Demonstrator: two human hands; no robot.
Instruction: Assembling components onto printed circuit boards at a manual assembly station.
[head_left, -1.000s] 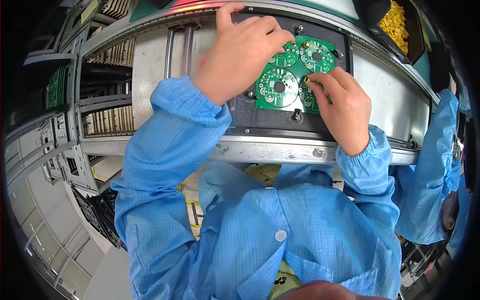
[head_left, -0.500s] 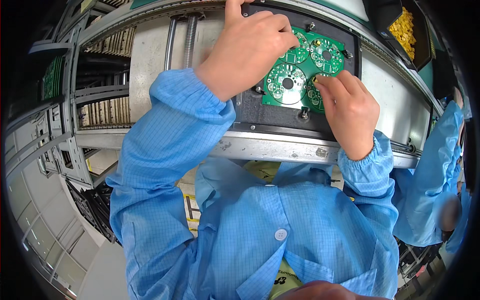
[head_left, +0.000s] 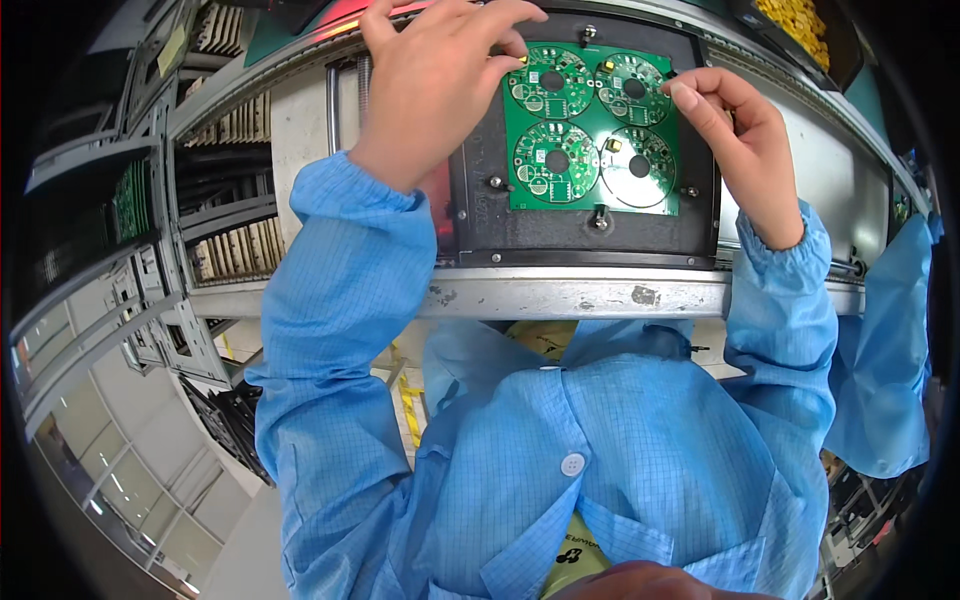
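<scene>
A green circuit board panel (head_left: 597, 118) with several round sections lies on a black fixture plate (head_left: 560, 228), held at its edges by small metal posts. Small yellow components sit on the upper right (head_left: 608, 66) and lower right (head_left: 612, 145) rounds. At the upper left round, my left hand (head_left: 440, 80) brings thumb and a bent finger together at another yellow component (head_left: 523, 60), its index finger stretched above. My right hand (head_left: 735, 125) hovers at the panel's upper right edge, thumb and index finger pinched; whatever is between them cannot be made out.
A metal conveyor rail (head_left: 560, 290) runs along the near side of the fixture. At the far right stands a black bin holding many yellow components (head_left: 795, 28). Slotted racks (head_left: 232, 245) are to the left. Another person's blue sleeve (head_left: 890, 350) shows at the right.
My right hand has left the lower right round, where a yellow component now shows, and moved up and right. My left hand has shifted left, and the fixture sits slightly further left in view.
</scene>
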